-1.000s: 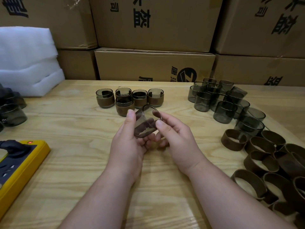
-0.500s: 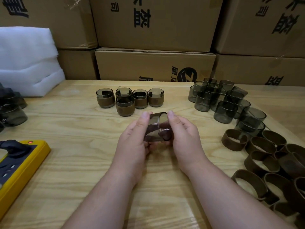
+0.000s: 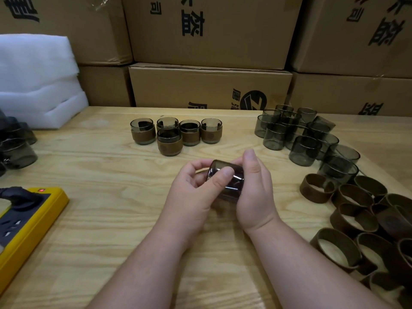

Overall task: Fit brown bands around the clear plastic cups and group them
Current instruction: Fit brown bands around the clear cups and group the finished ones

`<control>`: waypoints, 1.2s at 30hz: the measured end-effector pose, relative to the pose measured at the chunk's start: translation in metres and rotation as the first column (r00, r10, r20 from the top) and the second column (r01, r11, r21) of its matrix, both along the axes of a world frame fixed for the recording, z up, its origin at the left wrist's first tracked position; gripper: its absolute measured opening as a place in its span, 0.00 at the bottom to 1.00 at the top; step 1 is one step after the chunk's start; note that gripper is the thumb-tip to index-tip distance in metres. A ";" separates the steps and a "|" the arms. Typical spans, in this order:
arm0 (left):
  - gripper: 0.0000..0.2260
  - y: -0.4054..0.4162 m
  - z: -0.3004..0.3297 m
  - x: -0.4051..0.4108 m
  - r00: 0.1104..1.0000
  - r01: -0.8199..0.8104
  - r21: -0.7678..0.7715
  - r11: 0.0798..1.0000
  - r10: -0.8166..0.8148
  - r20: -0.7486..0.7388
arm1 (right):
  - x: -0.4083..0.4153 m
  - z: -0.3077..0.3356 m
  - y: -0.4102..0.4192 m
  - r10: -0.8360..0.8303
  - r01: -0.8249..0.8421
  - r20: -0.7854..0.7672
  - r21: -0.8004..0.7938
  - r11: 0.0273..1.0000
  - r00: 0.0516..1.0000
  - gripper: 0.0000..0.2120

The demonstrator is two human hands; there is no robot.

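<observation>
A smoky clear plastic cup (image 3: 229, 181) lies tilted on its side between both hands above the table's middle. My left hand (image 3: 196, 190) grips it, thumb pressed on its wall. My right hand (image 3: 256, 192) cups its right side with fingers curled round it. No band shows on this cup. Several finished cups with brown bands (image 3: 169, 139) stand grouped behind the hands. Bare cups (image 3: 303, 148) cluster at the right rear. Loose brown bands (image 3: 352, 210) lie heaped at the right.
A yellow power strip (image 3: 24, 228) with a black plug lies at the left edge. White foam sheets (image 3: 38, 81) and more dark cups (image 3: 15, 146) sit at the left rear. Cardboard boxes (image 3: 209, 85) wall off the back of the wooden table (image 3: 107, 197).
The cup has been turned in my hands: its open mouth faced up and away before, and now its base end points away. Both hands shifted slightly right and closed tighter around it.
</observation>
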State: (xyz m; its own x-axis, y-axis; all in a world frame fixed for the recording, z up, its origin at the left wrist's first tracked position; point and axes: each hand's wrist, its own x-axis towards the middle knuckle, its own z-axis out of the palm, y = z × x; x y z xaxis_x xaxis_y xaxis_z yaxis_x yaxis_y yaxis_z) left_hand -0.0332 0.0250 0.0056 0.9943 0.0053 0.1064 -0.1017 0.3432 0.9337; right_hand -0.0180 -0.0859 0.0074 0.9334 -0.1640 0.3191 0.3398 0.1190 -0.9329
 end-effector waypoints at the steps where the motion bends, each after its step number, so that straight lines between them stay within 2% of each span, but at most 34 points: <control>1: 0.28 0.000 -0.001 0.000 1.000 0.012 0.006 1.000 -0.012 0.003 | 0.001 0.000 -0.001 -0.042 0.042 -0.011 -0.003 0.999 0.999 0.28; 4: 0.22 0.001 -0.004 -0.001 0.999 0.035 0.023 0.999 -0.035 0.017 | 0.006 -0.001 -0.004 -0.145 0.145 -0.036 0.008 0.989 0.989 0.22; 6: 0.23 0.001 -0.004 -0.001 0.999 0.022 0.017 1.000 -0.023 0.038 | 0.009 -0.002 -0.005 -0.155 0.158 -0.071 0.027 0.987 0.985 0.19; 8: 0.26 0.002 -0.002 -0.001 0.998 -0.022 -0.006 1.000 0.022 0.054 | 0.010 -0.002 -0.005 -0.060 0.063 -0.090 0.027 0.998 0.994 0.17; 12: 0.29 0.007 0.001 0.001 0.988 -0.138 -0.145 0.980 0.145 0.043 | 0.008 -0.002 -0.002 0.284 -0.287 -0.090 -0.024 0.958 0.955 0.10; 15: 0.30 0.011 0.002 0.001 0.976 -0.209 -0.159 0.965 0.215 0.021 | 0.006 -0.002 -0.001 0.373 -0.375 -0.073 -0.015 0.927 0.925 0.14; 17: 0.30 0.011 0.001 0.004 0.969 -0.245 -0.127 0.961 0.248 0.003 | 0.006 -0.001 -0.002 0.323 -0.325 -0.062 -0.016 0.946 0.944 0.16; 19: 0.28 0.011 -0.001 0.005 0.966 -0.259 -0.081 0.963 0.259 0.000 | 0.007 -0.003 -0.001 0.199 -0.201 -0.038 -0.072 0.977 0.979 0.11; 21: 0.27 0.009 -0.005 0.007 0.974 -0.227 -0.023 0.974 0.227 0.009 | 0.009 -0.005 -0.001 0.079 -0.082 -0.028 -0.104 0.991 0.996 0.09; 23: 0.27 0.007 -0.010 0.009 0.987 -0.159 0.040 0.986 0.158 0.035 | 0.011 -0.005 -0.002 0.018 -0.022 -0.045 -0.094 0.995 0.999 0.12; 27: 0.23 0.004 -0.012 0.010 0.991 -0.109 0.145 0.983 0.097 0.087 | 0.010 -0.005 -0.001 0.044 -0.048 -0.036 -0.095 0.994 0.998 0.20; 30: 0.19 0.006 -0.011 0.009 0.990 -0.094 0.237 0.967 0.067 0.121 | 0.008 -0.004 0.003 0.095 -0.092 0.014 -0.127 0.988 0.995 0.18; 36: 0.22 0.007 -0.014 0.008 0.982 -0.176 0.315 0.932 0.142 0.126 | 0.009 -0.005 0.002 0.154 -0.153 -0.002 -0.126 0.980 0.988 0.24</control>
State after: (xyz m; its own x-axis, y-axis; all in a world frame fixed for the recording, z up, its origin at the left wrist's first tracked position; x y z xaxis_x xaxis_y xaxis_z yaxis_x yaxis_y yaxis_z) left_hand -0.0248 0.0323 -0.0079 0.9675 0.1113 0.2270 -0.2280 -0.0044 0.9737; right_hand -0.0092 -0.0837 0.0025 0.9419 0.0226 0.3351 0.3336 0.0526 -0.9412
